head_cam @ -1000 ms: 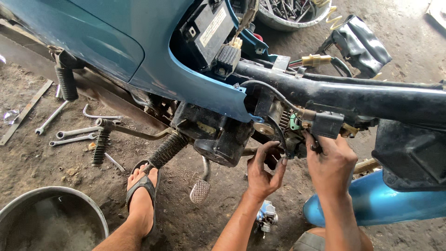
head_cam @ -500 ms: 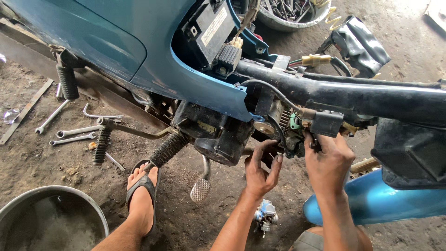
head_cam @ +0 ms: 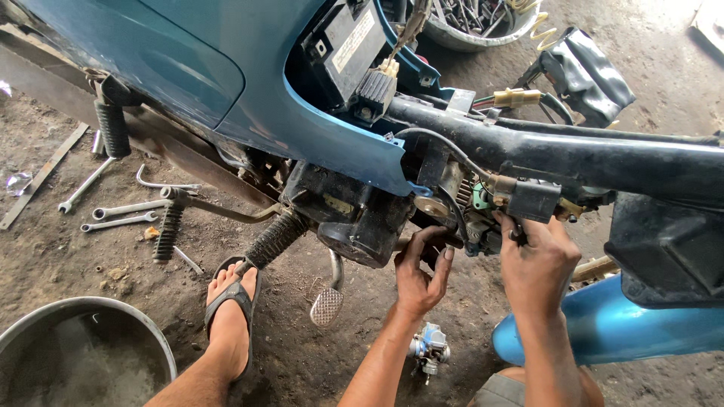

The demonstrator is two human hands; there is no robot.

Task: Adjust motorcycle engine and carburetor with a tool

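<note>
The engine block (head_cam: 354,218) of a stripped blue motorbike (head_cam: 249,83) sits dark and greasy under the blue body panel, and everything else is best placed from it. Just to its right, the left hand (head_cam: 419,277) reaches up from below with its fingers curled loosely around a small dark part at the engine's side — whether they truly pinch it or only touch it cannot be told. Further right of the engine, the right hand (head_cam: 537,265) is raised to a black connector box (head_cam: 533,202) hanging under the black frame tube (head_cam: 588,154); its fingertips are pressed narrowly against the box's lower edge, and the grip itself is hidden behind the knuckles. Below the engine a metal brake pedal (head_cam: 326,305) hangs over the dirt floor, and a carburettor (head_cam: 430,348) lies on the ground beneath the left forearm. Left of the pedal a foot in a sandal (head_cam: 230,309) rests beside the ribbed rubber footpeg (head_cam: 275,240). Well to the left of the engine, several spanners (head_cam: 121,215) lie in the dirt — and a steel basin (head_cam: 83,350) stands at the lower left.
</note>
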